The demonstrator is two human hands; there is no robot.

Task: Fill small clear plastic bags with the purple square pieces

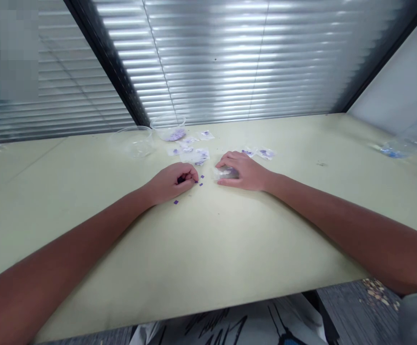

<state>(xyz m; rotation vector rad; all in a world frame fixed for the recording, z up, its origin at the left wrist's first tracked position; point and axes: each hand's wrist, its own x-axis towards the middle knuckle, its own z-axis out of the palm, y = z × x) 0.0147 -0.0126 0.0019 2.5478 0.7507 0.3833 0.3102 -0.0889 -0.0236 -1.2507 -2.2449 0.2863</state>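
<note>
The pale green surface [208,249] is carrying everything, and both forearms are lying across it. Beyond the left hand's grip two clear bowls are standing: the nearer bowl [133,141] is looking bare, while the farther bowl [168,127] is holding a small heap of purple bits. The left hand [170,182] is curling down onto the surface, its grip narrow, fingertips pinching together over something dark; whether a piece is actually caught there is impossible to tell. The right hand [242,170] is resting just beside it, its grip closing on a small clear bag [225,173] against the surface. Just past both grips, several filled bags [197,154] are lying flat with purple bits inside, and two more are sitting beyond the right hand. By the look of it, much of the bagging is already behind, yet loose purple pieces [176,202] are lying around the left grip.
</note>
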